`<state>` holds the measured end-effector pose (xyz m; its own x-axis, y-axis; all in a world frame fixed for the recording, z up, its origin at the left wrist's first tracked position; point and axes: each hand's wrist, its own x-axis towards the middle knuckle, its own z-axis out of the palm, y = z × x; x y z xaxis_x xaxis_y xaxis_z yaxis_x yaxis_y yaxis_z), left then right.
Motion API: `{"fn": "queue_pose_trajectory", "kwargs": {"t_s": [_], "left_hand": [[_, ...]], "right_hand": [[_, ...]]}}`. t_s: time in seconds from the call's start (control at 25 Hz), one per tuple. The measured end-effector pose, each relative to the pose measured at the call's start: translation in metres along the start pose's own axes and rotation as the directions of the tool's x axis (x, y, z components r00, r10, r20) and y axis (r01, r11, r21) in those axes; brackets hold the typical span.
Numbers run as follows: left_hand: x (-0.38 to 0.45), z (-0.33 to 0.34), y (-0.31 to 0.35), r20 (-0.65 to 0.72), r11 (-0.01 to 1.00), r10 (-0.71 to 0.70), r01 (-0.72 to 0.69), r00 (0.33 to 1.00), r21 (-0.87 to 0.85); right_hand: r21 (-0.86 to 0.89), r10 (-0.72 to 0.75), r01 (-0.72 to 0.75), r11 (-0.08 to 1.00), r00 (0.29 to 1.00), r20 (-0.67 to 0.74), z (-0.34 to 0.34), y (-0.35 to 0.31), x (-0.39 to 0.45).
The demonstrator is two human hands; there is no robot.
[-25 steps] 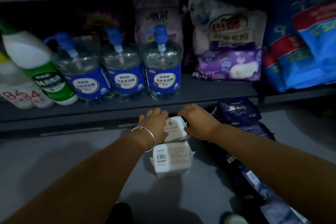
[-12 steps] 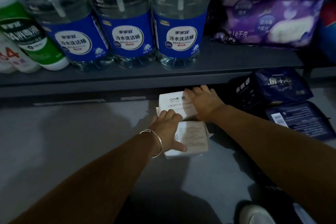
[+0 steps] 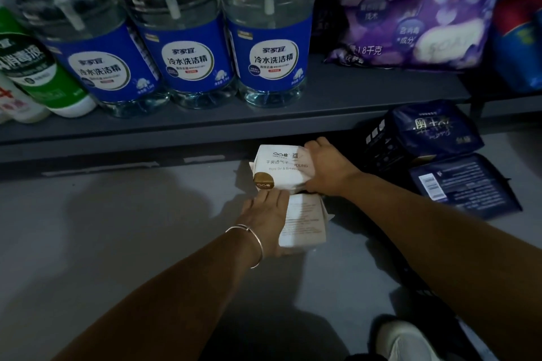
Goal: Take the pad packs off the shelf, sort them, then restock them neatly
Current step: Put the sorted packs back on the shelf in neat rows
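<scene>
My left hand (image 3: 265,211) lay flat with fingers straight on the near white pad pack (image 3: 305,220), pressing its left side against the grey floor (image 3: 117,243). A thin bangle (image 3: 249,240) circled that wrist. My right hand (image 3: 325,168) gripped the right end of the far white pad pack (image 3: 277,168), fingers curled over its edge; that pack sat tilted at the mouth of the gap under the shelf (image 3: 264,123), touching the near pack. Just right of my right wrist I saw two dark blue pad packs (image 3: 434,132) on the floor, one propped up, one flat. On the shelf above stood three clear detergent bottles (image 3: 269,35) with blue labels, a green-labelled bottle (image 3: 38,73) leaning at left, and a purple bag (image 3: 410,17) at right. A white shoe (image 3: 407,340) showed at the bottom edge.
</scene>
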<state>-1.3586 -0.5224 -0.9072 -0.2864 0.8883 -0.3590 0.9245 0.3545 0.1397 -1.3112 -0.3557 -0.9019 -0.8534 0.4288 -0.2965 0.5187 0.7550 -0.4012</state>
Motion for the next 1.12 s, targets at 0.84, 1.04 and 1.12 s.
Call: {"fn": "queue_pose_trajectory", "kwargs": {"t_s": [0.84, 1.04, 1.12], "left_hand": [[-0.145, -0.317, 0.013, 0.032, 0.969, 0.126, -0.116, 0.991, -0.216], [-0.174, -0.389, 0.015, -0.045, 0.958, 0.133, -0.140, 0.990, -0.252], [-0.172, -0.408, 0.014, -0.068, 0.948, 0.135, -0.149, 0.988, -0.280]], "right_hand": [[0.417, 0.056, 0.146, 0.897, 0.898, -0.436, -0.277, -0.119, -0.162], [0.364, 0.019, 0.219, 0.905, 0.835, -0.551, -0.345, -0.156, -0.183], [0.378, 0.018, 0.245, 0.893, 0.818, -0.574, -0.361, -0.160, -0.179]]}}
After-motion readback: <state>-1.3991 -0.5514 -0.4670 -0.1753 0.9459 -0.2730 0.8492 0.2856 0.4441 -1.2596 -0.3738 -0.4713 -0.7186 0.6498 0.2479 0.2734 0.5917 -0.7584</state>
